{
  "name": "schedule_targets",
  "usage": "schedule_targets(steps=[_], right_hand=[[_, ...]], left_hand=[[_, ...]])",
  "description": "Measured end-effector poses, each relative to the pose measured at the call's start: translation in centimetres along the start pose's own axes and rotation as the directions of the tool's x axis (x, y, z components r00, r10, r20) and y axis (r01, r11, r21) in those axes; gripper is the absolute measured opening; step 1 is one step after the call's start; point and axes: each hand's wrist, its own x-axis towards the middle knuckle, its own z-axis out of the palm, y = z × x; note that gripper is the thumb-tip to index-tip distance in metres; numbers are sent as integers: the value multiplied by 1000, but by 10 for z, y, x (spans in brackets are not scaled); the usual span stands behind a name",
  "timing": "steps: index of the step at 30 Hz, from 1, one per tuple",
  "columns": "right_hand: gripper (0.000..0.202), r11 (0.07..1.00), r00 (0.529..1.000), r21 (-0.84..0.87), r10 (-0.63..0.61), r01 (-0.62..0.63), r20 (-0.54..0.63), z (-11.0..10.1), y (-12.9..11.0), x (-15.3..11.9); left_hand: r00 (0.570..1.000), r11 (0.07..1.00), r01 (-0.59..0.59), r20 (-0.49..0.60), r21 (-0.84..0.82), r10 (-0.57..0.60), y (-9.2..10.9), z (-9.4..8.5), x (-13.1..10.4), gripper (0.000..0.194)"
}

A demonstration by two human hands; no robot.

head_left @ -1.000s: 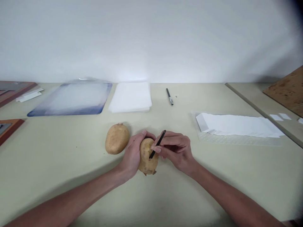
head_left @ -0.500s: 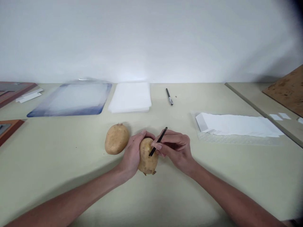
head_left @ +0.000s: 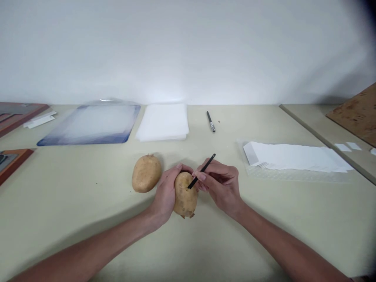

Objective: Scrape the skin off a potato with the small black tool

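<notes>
My left hand (head_left: pixel 166 191) is wrapped round the far left side of a potato (head_left: pixel 185 201), which has brown sprouts at its near end. In my right hand (head_left: pixel 225 184) a slim black stick-like tool (head_left: pixel 207 163) with a small hole in its upper end is pinched between thumb and fingers. The tool's lower tip touches the potato's upper face, beside a yellowish scraped patch. Some right fingertips rest against the potato's right side. A second potato (head_left: pixel 146 173) lies on the table just left of my left hand.
Behind are a black pen (head_left: pixel 210 122), a stack of white sheets (head_left: pixel 163 121) and a blue-edged clear plastic folder (head_left: pixel 88 124). White paper pieces (head_left: pixel 293 155) lie on bubble wrap (head_left: pixel 299 175) at right. Wooden-edged boards (head_left: pixel 22 162) are at left, a brown board (head_left: pixel 357 113) far right.
The black tool's tip has shifted slightly up and right on the potato, and the tool leans over more. The whole view has shifted slightly. Both hands keep their grips.
</notes>
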Motion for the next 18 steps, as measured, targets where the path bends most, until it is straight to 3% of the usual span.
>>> schedule_targets(steps=[18], right_hand=[[10,999,1000,39,17,-16,-14,5,-1,2]], left_hand=[[999,1000,-30,11,8,30,0,3,-1,43]])
